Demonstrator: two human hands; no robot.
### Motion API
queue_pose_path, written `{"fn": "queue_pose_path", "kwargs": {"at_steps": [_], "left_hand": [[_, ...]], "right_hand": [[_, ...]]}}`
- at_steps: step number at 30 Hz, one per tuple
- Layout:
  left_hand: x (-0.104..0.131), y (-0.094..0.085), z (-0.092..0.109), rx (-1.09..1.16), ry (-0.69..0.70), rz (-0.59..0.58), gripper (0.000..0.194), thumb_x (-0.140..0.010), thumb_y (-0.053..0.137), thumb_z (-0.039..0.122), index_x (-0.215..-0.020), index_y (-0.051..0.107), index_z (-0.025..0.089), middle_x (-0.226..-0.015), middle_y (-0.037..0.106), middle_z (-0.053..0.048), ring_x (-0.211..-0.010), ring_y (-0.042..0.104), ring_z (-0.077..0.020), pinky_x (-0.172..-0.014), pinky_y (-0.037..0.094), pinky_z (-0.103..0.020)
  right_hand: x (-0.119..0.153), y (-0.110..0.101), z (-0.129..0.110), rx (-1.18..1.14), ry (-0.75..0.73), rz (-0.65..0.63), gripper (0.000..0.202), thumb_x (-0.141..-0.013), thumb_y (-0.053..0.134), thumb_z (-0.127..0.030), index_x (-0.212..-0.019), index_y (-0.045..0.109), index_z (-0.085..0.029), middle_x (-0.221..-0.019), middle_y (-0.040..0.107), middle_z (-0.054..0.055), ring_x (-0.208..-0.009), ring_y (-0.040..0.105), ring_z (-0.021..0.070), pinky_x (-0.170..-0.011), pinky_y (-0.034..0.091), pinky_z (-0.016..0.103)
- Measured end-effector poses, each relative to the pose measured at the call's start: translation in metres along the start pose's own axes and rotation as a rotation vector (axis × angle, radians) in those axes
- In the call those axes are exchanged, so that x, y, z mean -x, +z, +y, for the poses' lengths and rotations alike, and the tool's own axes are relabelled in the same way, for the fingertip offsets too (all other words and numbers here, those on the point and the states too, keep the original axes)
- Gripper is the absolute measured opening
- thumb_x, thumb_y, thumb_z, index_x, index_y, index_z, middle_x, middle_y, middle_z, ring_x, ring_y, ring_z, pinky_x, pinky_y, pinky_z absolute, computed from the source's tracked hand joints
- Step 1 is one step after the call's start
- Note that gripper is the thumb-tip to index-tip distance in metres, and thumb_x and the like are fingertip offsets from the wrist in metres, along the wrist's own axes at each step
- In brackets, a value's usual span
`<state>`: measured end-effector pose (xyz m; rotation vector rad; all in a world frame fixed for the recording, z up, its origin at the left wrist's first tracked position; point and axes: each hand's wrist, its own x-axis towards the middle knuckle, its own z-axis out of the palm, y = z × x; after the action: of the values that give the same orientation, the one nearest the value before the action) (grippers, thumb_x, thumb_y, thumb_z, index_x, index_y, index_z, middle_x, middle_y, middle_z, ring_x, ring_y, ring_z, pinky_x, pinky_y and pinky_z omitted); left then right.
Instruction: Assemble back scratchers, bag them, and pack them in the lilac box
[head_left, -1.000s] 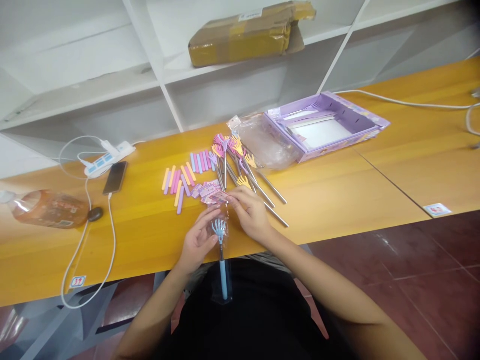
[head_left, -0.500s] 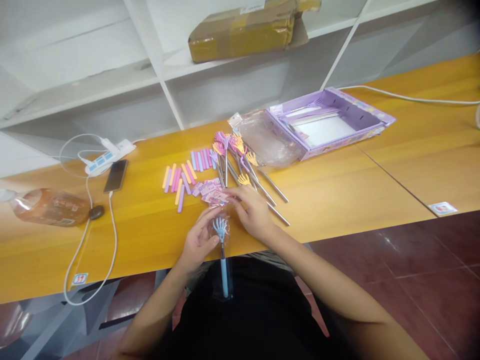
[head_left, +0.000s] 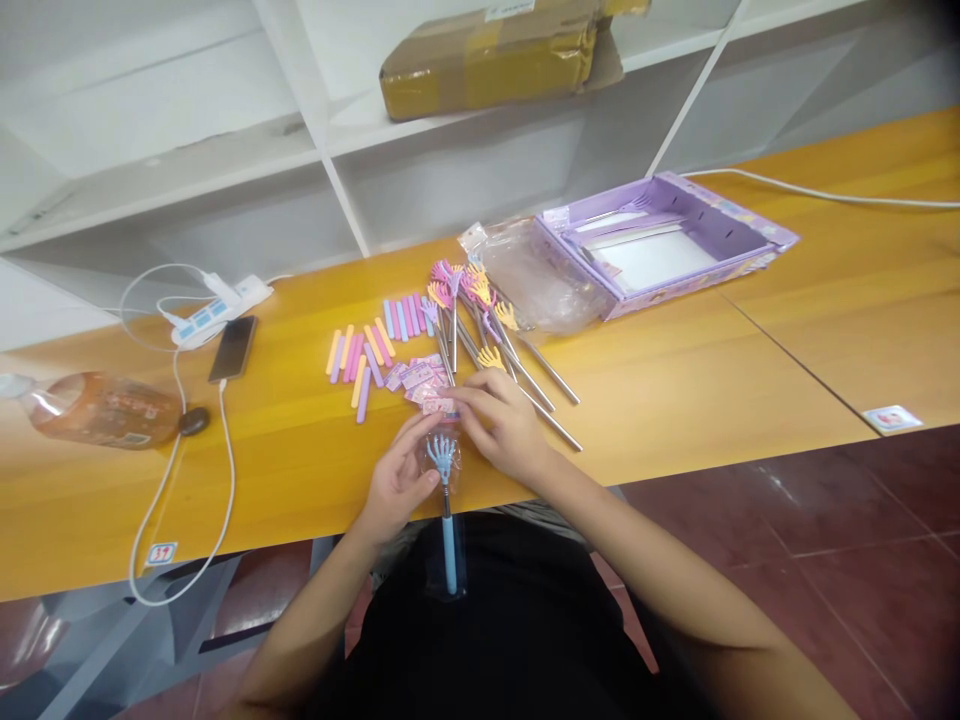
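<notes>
A blue back scratcher (head_left: pixel 449 545) with a hand-shaped head lies in a clear plastic bag (head_left: pixel 457 582), its handle pointing toward my body. My left hand (head_left: pixel 395 487) grips the bag's left side near the head, thumb and fingers on the film. At the bag's top end, my right hand (head_left: pixel 504 422) pinches a small pink printed card (head_left: pixel 441 406) between thumb and fingers. Just beyond it lies a pile of similar cards (head_left: pixel 417 376). Several back scratchers (head_left: pixel 517 362) with metal rods and pink, yellow and purple heads are heaped behind my right hand.
Coloured handle sleeves (head_left: pixel 360 362) lie left of the cards. Behind the heap are loose clear bags (head_left: pixel 546 285) and a purple box (head_left: pixel 705 265). To the left are a bottle (head_left: pixel 105 410), a phone (head_left: pixel 233 348), a power strip (head_left: pixel 223 312) and white cables. The table edge runs beneath my forearms.
The pink card in my right hand has shifted slightly toward me and now sits at the bag's top opening. My left hand stays in place on the bag.
</notes>
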<state>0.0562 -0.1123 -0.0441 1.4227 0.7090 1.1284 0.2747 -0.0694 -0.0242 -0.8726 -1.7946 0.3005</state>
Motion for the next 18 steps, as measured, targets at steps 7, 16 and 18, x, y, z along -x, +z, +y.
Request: {"fn": "queue_pose_path", "kwargs": {"at_steps": [7,16,18], "left_hand": [[-0.0006,0.0008,0.0034,-0.019,0.019,0.014,0.064,-0.1,0.078,0.042,-0.161,0.062,0.027,-0.171,0.051,-0.013,-0.168,0.036,-0.0394,-0.14,0.029,-0.061],[-0.001,0.0005,0.0016,-0.027,0.044,0.022,0.063,-0.101,0.078,0.04,-0.161,0.062,0.028,-0.17,0.05,-0.014,-0.166,0.04,-0.0391,-0.139,0.031,-0.06],[-0.0005,0.0,0.0001,-0.023,0.045,0.023,0.064,-0.1,0.079,0.041,-0.161,0.062,0.029,-0.171,0.05,-0.014,-0.165,0.041,-0.0393,-0.139,0.031,-0.061]], "right_hand": [[0.001,-0.0008,-0.0029,-0.01,-0.037,-0.037,0.045,-0.105,0.061,-0.013,-0.142,0.074,-0.035,-0.115,0.063,0.01,-0.105,0.066,0.0266,-0.083,0.061,0.043],[0.0041,0.0012,-0.0038,-0.005,-0.046,-0.084,0.054,-0.101,0.062,-0.012,-0.149,0.067,-0.037,-0.126,0.063,0.012,-0.115,0.066,0.0305,-0.088,0.063,0.048],[0.0047,0.0017,-0.0027,-0.01,-0.047,-0.091,0.053,-0.101,0.063,-0.012,-0.148,0.066,-0.037,-0.128,0.062,0.012,-0.117,0.066,0.0304,-0.09,0.063,0.049]]}}
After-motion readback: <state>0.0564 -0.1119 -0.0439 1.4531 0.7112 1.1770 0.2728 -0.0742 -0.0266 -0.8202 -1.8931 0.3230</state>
